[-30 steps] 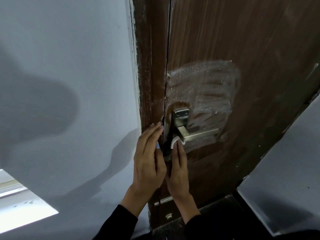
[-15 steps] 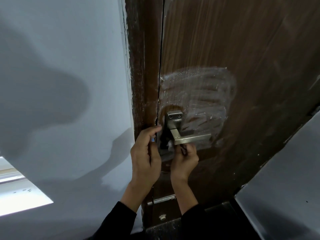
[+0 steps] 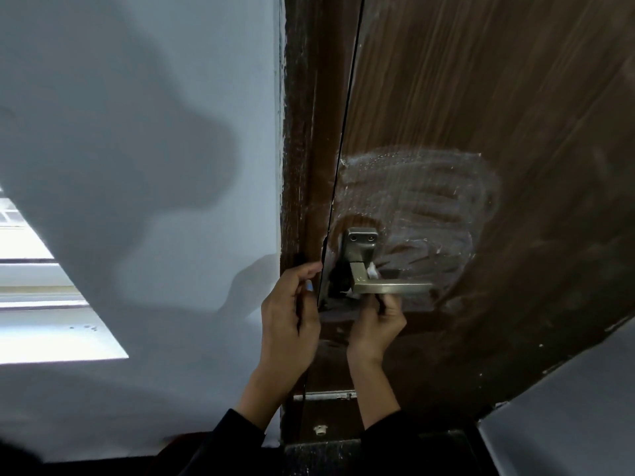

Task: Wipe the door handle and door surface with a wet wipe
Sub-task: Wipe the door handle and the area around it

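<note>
The right hand (image 3: 376, 321) curls up under the lever door handle (image 3: 391, 287), pinching a white wet wipe (image 3: 354, 295) around its neck to rub it. The left hand (image 3: 292, 314), fingers bent, rests on the door edge (image 3: 338, 187), likely to steady the wooden door (image 3: 481, 132). Streaky wipe marks (image 3: 419, 197) sit above.
</note>
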A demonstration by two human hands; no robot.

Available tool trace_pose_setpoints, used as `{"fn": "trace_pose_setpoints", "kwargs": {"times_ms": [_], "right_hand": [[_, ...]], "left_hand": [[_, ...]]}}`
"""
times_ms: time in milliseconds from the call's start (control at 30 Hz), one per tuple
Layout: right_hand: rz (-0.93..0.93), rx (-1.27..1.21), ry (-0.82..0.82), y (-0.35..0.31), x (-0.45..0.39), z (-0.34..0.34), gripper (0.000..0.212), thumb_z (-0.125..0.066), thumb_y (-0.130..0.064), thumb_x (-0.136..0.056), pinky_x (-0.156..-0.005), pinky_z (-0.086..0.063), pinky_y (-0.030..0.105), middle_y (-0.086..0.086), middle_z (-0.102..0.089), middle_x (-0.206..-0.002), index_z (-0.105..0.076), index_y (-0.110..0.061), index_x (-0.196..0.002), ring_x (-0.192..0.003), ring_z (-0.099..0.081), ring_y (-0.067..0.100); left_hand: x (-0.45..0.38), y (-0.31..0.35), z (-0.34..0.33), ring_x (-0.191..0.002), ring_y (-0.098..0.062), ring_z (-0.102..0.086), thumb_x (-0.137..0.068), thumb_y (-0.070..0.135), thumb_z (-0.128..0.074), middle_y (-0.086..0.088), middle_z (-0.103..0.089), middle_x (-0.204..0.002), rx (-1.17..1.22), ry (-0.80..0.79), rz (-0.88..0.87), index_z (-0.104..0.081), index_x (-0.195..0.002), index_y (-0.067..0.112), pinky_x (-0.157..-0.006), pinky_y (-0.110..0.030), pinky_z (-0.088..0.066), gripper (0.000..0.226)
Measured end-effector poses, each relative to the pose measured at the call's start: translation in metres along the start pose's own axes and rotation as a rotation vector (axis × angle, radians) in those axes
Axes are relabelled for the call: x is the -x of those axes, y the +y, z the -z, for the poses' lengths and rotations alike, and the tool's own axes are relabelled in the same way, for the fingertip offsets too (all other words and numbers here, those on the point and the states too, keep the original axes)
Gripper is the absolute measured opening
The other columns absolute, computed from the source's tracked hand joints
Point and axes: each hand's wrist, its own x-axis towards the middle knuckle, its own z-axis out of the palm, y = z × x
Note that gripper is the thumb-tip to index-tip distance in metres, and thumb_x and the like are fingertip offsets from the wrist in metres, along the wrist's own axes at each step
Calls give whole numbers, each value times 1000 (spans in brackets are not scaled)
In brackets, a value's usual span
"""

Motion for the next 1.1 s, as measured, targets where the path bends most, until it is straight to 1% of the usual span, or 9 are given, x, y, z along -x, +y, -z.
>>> {"fn": "trace_pose_setpoints", "kwargs": {"times_ms": [100, 167, 300, 500, 667, 767, 867, 1000, 1100], "right_hand": [[-56, 3, -19, 8, 9, 8, 28, -52, 13, -83, -75, -50, 16, 15, -61, -104, -64, -8, -97, -88, -62, 0], [-144, -72, -31, 4, 8, 10, 30, -54, 11, -82, -78, -51, 23, 18, -63, -104, -66, -17, -88, -93, -62, 12], [-421, -294, -105, -16, -1, 3, 26, -54, 4, -84, -96, -46, 45, 11, -65, -109, -66, -14, -98, -108, -59, 26], [-333, -262, -130, -15, 1, 6, 30, -56, 9, -81, -98, -42, 54, 8, -68, -99, -70, -17, -86, -109, -58, 33], [-283, -269, -225, -17, -4, 6, 34, -53, 8, -83, -97, -45, 44, 11, -67, -111, -72, -19, -92, -112, -58, 26], [-145, -143, -214, -10, -6, 9, 34, -51, 12, -82, -92, -49, 46, 18, -66, -106, -70, -14, -94, -106, -60, 31], [-150, 25, -190, 0, 0, 15, 27, -51, 10, -83, -88, -49, 54, 23, -62, -102, -67, -10, -90, -97, -62, 30], [-242, -93, 66, -4, 5, 30, 27, -52, 4, -85, -91, -50, 46, 18, -61, -113, -64, -13, -102, -105, -60, 28], [-78, -126, 249, -28, -8, 38, 26, -50, 3, -87, -84, -48, 29, 11, -62, -109, -60, -14, -105, -99, -60, 13]], "left_hand": [[4, 5, -5, -96, 9, -58, -87, 22, -37, 10, -63, -104, 1, -6, -2, -62, -113, 7, -80, -4, -42, 39], [6, 8, -8, -98, 9, -57, -87, 22, -38, 13, -62, -105, -3, -14, -15, -62, -113, 5, -81, -3, -42, 39], [8, 10, -11, -97, 9, -58, -86, 22, -38, 13, -62, -104, -11, -17, -26, -61, -113, 4, -81, -3, -42, 40], [5, 11, -13, -89, 5, -60, -86, 25, -38, 13, -63, -100, -9, -18, -18, -61, -114, 5, -76, -5, -45, 41], [6, 10, -18, -81, 1, -61, -87, 27, -39, 11, -64, -102, -8, -45, 14, -59, -117, 10, -70, -8, -47, 40], [7, 9, -23, -100, 10, -58, -90, 14, -42, 16, -61, -107, -16, -54, 50, -58, -119, 11, -82, -5, -44, 33], [8, 10, -30, -110, 8, -55, -91, 0, -46, 10, -62, -114, -5, -71, 85, -56, -121, 14, -87, -5, -42, 34], [9, 13, -38, -109, 7, -55, -91, -4, -46, 11, -60, -117, 69, -96, 144, -54, -123, 15, -88, -8, -45, 38], [9, 11, -40, -110, 3, -57, -90, 9, -45, 9, -62, -119, 98, -72, 158, -54, -122, 19, -91, -13, -47, 35]]}}
